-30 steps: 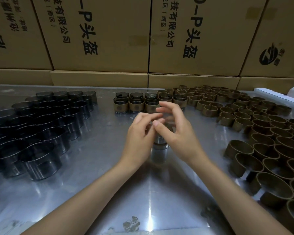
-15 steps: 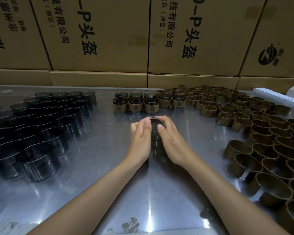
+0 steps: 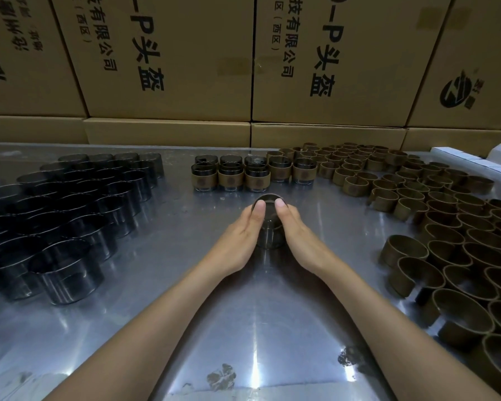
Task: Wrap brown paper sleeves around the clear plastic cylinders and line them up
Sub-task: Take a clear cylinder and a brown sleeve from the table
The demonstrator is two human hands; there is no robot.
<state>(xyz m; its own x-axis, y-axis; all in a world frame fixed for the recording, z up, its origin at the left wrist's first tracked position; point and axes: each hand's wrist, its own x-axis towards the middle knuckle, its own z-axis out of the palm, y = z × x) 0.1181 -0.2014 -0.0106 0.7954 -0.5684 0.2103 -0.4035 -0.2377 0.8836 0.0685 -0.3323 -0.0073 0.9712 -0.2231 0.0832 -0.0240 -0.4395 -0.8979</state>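
Observation:
A clear plastic cylinder (image 3: 269, 227) stands on the metal table (image 3: 255, 319) at the centre, gripped from both sides. My left hand (image 3: 240, 235) presses its left wall and my right hand (image 3: 297, 235) its right wall, both thumbs on the rim. Whether a brown sleeve sits on it is hidden by the fingers. Just beyond stands a row of sleeved cylinders (image 3: 256, 179), several across. Bare clear cylinders (image 3: 67, 215) crowd the left of the table. Loose brown paper sleeves (image 3: 434, 221) cover the right side.
Large printed cardboard boxes (image 3: 168, 62) are stacked along the table's far edge. White flat pieces (image 3: 475, 162) lie at the far right. Shiny bare metal lies between my forearms and toward the near edge.
Both hands have come down from a raised position and moved forward with the cylinder, now resting on the table close behind the sleeved row.

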